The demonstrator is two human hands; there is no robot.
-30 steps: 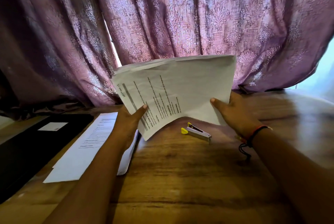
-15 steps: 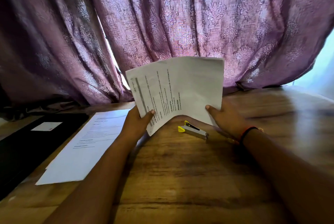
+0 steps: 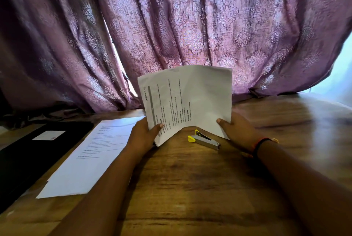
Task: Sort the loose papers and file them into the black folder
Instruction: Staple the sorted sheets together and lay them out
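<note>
One: Two hands up, both on the papers (image 3: 190, 98). Left hand (image 3: 142, 136), what grip?
Two: Holding. Thumb pressed on the printed face near the lower left edge; fingers behind, out of sight.
One: Right hand (image 3: 238, 131)?
Two: Same. Grip holding the lower right corner, thumb in front. Dark band (image 3: 261, 143) at that wrist.
One: Attitude of the papers?
Two: Lifted off the bench (image 3: 190, 188), near upright, bowed so the bottom edge arches. Print runs sideways, with a handwritten heading along the left edge. Number of sheets: cannot tell.
One: Below the arch?
Two: Stapler (image 3: 204, 139), grey with a yellow end, flat on the bench between the hands, just beside the right one.
One: Folder?
Two: Folder (image 3: 28, 152) black, flat at the far left of the bench, white label (image 3: 49, 135) on top. Open or closed: cannot tell. A printed sheet (image 3: 91, 159) lies flat against its right edge; touching or overlapping, cannot tell.
One: Behind?
Two: Purple patterned curtain (image 3: 171, 26), hanging down to the far edge of the bench.
</note>
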